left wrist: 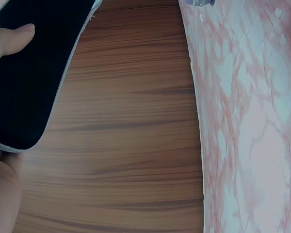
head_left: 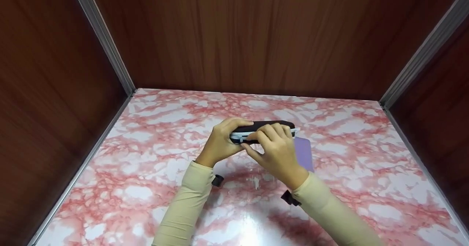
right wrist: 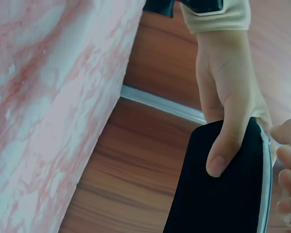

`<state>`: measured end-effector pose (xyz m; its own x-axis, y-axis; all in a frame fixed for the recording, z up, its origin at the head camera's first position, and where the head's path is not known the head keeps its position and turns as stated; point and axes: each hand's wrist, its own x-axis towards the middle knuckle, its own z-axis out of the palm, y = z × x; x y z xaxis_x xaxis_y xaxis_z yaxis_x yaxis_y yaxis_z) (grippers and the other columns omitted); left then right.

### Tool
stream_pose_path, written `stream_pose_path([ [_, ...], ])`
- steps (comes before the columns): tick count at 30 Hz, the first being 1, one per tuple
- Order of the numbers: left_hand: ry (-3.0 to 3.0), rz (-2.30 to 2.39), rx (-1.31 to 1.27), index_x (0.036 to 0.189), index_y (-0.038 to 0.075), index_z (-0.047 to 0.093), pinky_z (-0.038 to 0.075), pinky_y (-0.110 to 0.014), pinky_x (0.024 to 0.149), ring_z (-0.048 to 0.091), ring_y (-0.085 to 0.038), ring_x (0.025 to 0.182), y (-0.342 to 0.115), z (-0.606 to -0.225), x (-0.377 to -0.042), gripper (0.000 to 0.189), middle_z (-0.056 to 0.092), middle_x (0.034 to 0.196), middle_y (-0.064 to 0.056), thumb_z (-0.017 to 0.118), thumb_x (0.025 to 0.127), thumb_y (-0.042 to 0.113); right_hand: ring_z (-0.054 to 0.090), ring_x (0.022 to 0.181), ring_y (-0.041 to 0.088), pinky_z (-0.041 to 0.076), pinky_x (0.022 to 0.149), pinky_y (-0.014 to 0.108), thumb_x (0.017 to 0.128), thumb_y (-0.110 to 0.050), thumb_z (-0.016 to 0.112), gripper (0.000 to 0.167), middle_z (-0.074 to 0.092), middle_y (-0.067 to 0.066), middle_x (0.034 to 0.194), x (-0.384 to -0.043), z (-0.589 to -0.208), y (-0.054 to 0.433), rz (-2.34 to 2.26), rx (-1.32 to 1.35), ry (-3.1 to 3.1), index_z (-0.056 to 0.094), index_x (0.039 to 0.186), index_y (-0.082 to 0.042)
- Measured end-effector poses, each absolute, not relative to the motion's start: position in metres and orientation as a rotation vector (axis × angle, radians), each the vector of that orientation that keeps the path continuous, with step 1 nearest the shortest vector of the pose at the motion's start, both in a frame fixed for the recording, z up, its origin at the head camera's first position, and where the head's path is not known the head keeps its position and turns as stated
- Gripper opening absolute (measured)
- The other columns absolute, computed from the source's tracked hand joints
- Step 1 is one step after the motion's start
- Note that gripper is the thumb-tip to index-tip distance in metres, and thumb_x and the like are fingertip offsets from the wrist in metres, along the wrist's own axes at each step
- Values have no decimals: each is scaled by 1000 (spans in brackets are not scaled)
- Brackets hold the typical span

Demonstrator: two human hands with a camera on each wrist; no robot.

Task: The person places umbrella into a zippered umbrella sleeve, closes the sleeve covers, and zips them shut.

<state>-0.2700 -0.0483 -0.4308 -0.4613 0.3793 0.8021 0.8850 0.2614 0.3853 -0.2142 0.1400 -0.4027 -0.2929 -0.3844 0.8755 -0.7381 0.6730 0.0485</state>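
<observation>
A black zip case [head_left: 273,125] with a pale blue zipper along its side is held up over the table, its zipper edge toward me. My left hand [head_left: 223,139] grips its left end; in the right wrist view the left thumb [right wrist: 225,150] lies flat across the case's black face [right wrist: 208,194]. At the zipper's left end my right hand [head_left: 276,150] pinches the zipper pull with thumb and forefinger, the other fingers curled over the case's front. Its fingertips [right wrist: 288,179] show beside the zipper in the right wrist view. The case's dark face [left wrist: 34,73] fills the left wrist view's upper left.
A flat purple item [head_left: 304,153] lies on the red-and-white marbled table [head_left: 146,165], partly behind the right hand. Brown wood-grain panels [head_left: 238,37] stand at the back and both sides, with metal strips [head_left: 106,37] at the corners.
</observation>
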Motion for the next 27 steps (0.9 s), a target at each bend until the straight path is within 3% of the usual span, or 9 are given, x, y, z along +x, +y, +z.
stream_pose_path([
  [9,-1961,-1116,-1111,119,13,68,50,-31,94,63,-15,108,-45,-430,-271,40,68,118,0,83,84,22,56,69,24,40,64,41,84,-39,80,34,59,2,77,-215,-402,131,350,806,-1961,64,84,-9],
  [19,-1945,-1089,-1096,119,13,69,50,-29,95,62,-13,110,-45,-430,-272,40,69,119,0,81,81,11,54,60,12,45,51,29,84,-22,80,16,57,-4,72,-213,-403,126,421,802,-1994,68,82,-13],
  [27,-1942,-1071,-1046,121,12,68,49,-29,97,62,-14,111,-44,-432,-272,41,69,118,0,82,82,12,52,54,11,44,43,28,84,-32,82,28,56,0,75,-214,-400,125,390,771,-2007,65,84,-9],
])
